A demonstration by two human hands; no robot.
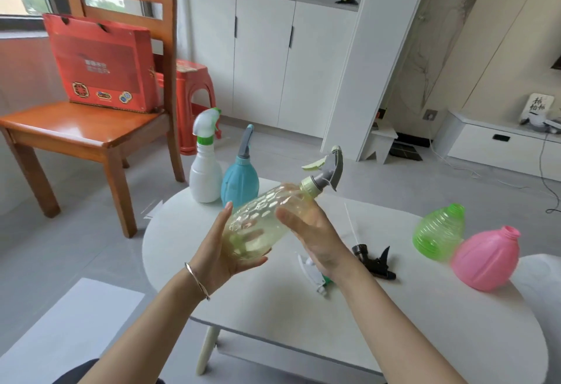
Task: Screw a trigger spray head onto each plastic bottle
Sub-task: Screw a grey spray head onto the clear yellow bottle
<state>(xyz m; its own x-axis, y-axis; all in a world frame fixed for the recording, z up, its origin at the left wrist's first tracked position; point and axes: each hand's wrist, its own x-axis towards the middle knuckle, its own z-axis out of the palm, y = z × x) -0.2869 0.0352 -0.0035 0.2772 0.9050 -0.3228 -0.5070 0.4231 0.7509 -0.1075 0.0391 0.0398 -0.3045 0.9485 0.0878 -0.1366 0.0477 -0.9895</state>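
Observation:
A clear yellowish bottle with a grey and pale green trigger head on its neck is tilted above the white table. My left hand cups its base with thumb and fingers round it. My right hand lies against its upper side, fingers fairly straight. A white bottle and a blue bottle stand at the table's far edge with heads on. A green bottle and a pink bottle lie headless at the right. A black head and a white head lie loose.
A wooden chair carrying a red gift bag stands at the far left, with a red stool behind it. White cabinets line the back wall. A thin white dip tube lies on the table.

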